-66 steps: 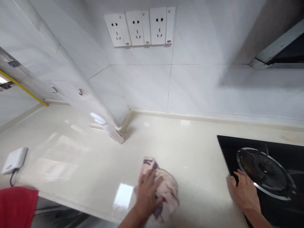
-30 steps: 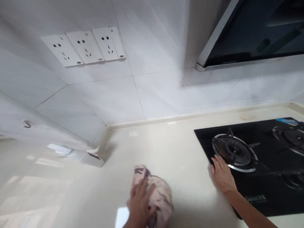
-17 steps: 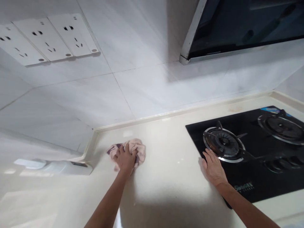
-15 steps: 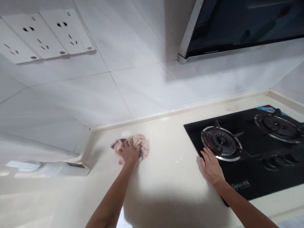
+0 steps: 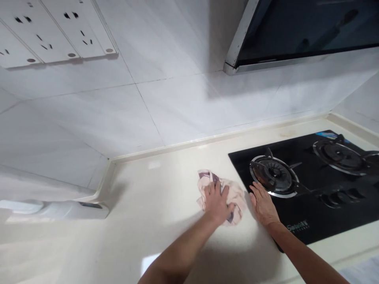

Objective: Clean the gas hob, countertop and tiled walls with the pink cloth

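My left hand presses down on a crumpled pink cloth with purple marks, fingers curled over it, on the cream countertop. The cloth lies just left of the black gas hob. My right hand rests flat with fingers stretched out on the hob's near left corner, close beside the cloth and in front of the left burner.
A second burner sits at the hob's far right. A range hood hangs above. Wall sockets are at the upper left on the tiled wall. A white box-like fitting lies on the counter by the left corner.
My left hand has slid the cloth from the back corner rightward across the counter to the hob's edge. My right hand has stayed on the hob's corner.
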### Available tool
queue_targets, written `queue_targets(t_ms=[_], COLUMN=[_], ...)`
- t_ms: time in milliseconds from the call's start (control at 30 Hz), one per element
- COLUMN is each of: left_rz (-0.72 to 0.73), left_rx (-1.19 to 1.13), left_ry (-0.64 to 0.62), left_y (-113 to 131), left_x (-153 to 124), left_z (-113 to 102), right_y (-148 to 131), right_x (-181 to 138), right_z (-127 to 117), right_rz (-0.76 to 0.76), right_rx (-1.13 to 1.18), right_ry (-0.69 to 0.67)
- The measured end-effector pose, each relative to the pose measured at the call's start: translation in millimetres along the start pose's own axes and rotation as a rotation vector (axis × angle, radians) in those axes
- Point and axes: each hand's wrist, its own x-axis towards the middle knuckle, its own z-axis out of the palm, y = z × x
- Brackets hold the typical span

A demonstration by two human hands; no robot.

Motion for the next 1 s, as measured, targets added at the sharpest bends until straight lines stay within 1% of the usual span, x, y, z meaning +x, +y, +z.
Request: queue_targets(t_ms=[100,200,300,367,433,500,600,667,733,800,867,933,1000], left_rz=[0.078,0.153,0.203,0.173,0.046,-0.181,-0.532,-0.678,-0.765,-0.823,-0.861,-0.877,-0.877], left_rx=[-0.054,-0.072,-0.047,-0.024,0.014,0.087,0.221,0.309,0.365,0.379,0.375,0.378,0.389], left_ry=[-0.009,0.055,0.141,0.163,0.158,0.143,0.108,0.08,0.064,0.057,0.063,0.078,0.086], left_y=[12.4,10.9,-2.6,-20.2,-47.1,-83.2,-145.5,-181.3,-204.8,-214.8,-214.9,-211.2,-208.1], left_x=[-46.3,-92.6,-136.0,-161.9,-184.0,-201.1,-217.9,-225.2,-230.8,-234.9,-237.0,-237.4,-237.1], left_z=[9.8,20.3,27.3,23.7,9.6,-14.8,-60.3,-86.1,-101.3,-104.7,-100.1,-93.8,-90.2], right_y=[0.3,2.5,4.1,3.5,1.9,0.5,0.5,-0.4,-6.8,-22.7,-47.8,-76.8,-103.5], right_x=[-0.1,-0.9,-1.6,-1.8,-1.9,-2.0,-1.1,0.9,3.0,1.9,-5.6,-19.1,-33.8], right_z=[0.4,2.3,4.1,4.2,3.7,2.9,1.4,-2.1,-9.8,-21.7,-34.5,-43.4,-44.1], right_rz=[0.002,0.002,-0.006,-0.012,-0.019,-0.024,-0.017,-0.019,-0.031,-0.059,-0.145,-0.301,-0.467], right_rx=[0.003,-0.001,-0.007,-0.013,-0.02,-0.03,-0.04,-0.027,0.017,0.086,0.164,0.23,0.287], right_ry=[0.006,0.009,0.014,0.014,0.006,-0.004,-0.006,-0.001,0.013,0.027,-0.02,-0.169,-0.344])
